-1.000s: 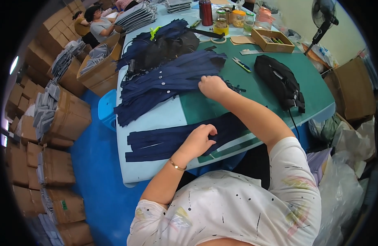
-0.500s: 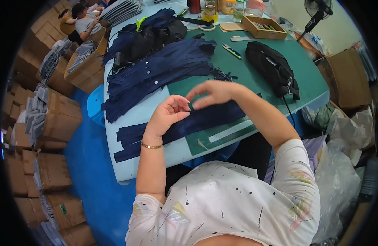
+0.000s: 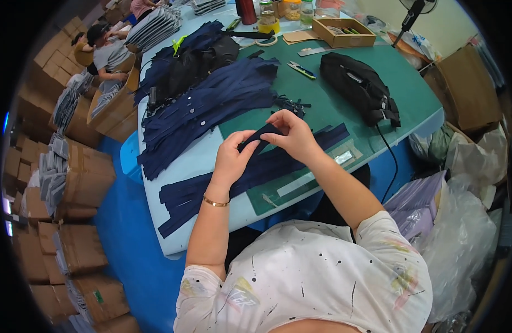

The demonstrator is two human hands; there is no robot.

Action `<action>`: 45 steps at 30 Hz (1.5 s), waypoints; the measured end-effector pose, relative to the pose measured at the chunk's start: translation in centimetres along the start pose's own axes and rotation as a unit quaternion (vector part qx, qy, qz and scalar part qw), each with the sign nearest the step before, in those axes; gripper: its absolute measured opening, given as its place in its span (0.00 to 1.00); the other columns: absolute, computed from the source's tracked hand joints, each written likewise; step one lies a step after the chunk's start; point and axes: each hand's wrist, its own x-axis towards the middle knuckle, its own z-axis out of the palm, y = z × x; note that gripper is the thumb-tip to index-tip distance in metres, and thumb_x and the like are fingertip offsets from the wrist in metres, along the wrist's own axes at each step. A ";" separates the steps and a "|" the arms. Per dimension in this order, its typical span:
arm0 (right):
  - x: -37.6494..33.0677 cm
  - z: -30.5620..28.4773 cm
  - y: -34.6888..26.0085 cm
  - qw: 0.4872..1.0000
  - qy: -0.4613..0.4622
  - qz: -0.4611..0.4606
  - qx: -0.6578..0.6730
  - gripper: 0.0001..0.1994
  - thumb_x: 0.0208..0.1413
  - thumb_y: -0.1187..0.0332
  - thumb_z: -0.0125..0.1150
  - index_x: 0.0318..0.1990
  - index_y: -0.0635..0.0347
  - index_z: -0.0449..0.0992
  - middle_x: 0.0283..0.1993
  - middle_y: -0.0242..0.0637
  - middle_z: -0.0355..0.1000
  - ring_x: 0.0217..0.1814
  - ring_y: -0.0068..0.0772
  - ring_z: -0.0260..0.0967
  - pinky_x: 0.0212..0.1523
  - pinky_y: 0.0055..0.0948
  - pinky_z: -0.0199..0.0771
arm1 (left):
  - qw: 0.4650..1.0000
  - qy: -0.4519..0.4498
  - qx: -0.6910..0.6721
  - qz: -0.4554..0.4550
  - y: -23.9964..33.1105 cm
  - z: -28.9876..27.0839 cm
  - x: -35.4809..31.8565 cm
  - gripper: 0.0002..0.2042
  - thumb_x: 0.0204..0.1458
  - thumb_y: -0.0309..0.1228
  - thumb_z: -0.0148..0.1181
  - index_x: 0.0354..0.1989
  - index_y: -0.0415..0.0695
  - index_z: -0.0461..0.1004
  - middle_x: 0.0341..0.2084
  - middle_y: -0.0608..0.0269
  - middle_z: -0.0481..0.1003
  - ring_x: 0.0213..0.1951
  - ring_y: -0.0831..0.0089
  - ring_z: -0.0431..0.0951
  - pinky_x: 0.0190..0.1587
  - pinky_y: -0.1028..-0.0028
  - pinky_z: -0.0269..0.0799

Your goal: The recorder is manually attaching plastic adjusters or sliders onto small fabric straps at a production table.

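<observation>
Pinching a navy fabric strip, left hand and right hand grips clenched, above table's near edge, bare green mat beyond.

Brown cardboard boxes stacked at left

both hands pinch navy strip (probably fabric) above table
</observation>
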 end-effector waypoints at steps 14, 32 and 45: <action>-4.6 0.9 -0.7 0.952 0.097 -0.166 -0.238 0.07 0.51 0.75 0.59 0.38 0.65 0.75 0.29 0.38 0.73 0.27 0.33 0.72 0.29 0.24 0.72 | 0.937 0.039 0.238 0.254 2.0 1.8 -0.2 0.09 0.44 0.23 0.59 0.37 0.39 0.74 0.29 0.59 0.71 0.34 0.63 0.72 0.37 0.70 0.67; 6.3 -2.3 2.1 0.759 -0.064 -0.069 -0.645 0.07 0.45 0.70 0.56 0.30 0.57 0.79 0.39 0.41 0.72 0.44 0.39 0.70 0.40 0.35 0.74 | 0.982 0.180 -0.035 0.039 -3.5 0.7 1.5 0.05 0.60 0.28 0.44 0.37 0.38 0.63 0.21 0.66 0.67 0.24 0.79 0.68 0.32 0.80 0.66; 7.4 -3.7 0.0 0.973 -0.088 0.212 0.010 0.14 0.54 0.57 0.58 0.37 0.59 0.76 0.28 0.23 0.68 0.28 0.16 0.59 0.27 0.16 0.57 | 0.934 0.034 -0.343 -0.092 -3.5 0.3 0.8 0.06 0.56 0.22 0.50 0.41 0.37 0.67 0.35 0.59 0.75 0.39 0.75 0.75 0.46 0.77 0.69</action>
